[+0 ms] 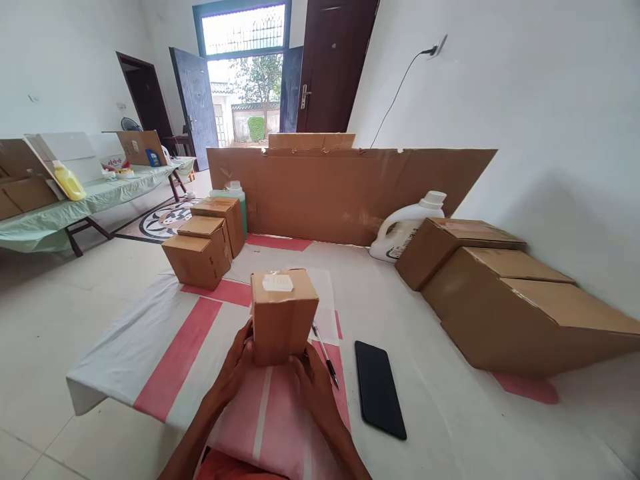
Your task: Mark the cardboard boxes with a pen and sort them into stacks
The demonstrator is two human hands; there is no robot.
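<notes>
Head view, clock face centred on the held box, twelve pointing away from the person: two bare hands are gripping a small brown cardboard box (285, 333) between them, above the near middle of a table covered in white cloth (425, 360) with red stripes. The left hand (236, 365) is closing on the box's left side. The right hand (314, 381) is holding the lower right corner, its thumb lying against the near face. A pale label (278, 283) is showing on the top. I cannot tell whether the underside is touching the cloth.

At four o'clock a pen (326, 357) is lying just beside the box, and farther out, same direction, a flat black phone (380, 390) is resting. At ten o'clock three cartons (200, 257) are standing in a stepped row, touching or nearly so; behind them, at eleven, a bottle of green liquid (244, 208) is partly showing. A wide cardboard panel (310, 193) is standing at twelve. Towards two o'clock a white jug (433, 203) is standing beside three larger cartons (480, 313), which are stretching round to three. Across the room, at ten, a second table (135, 189) is holding boxes and bottles.
</notes>
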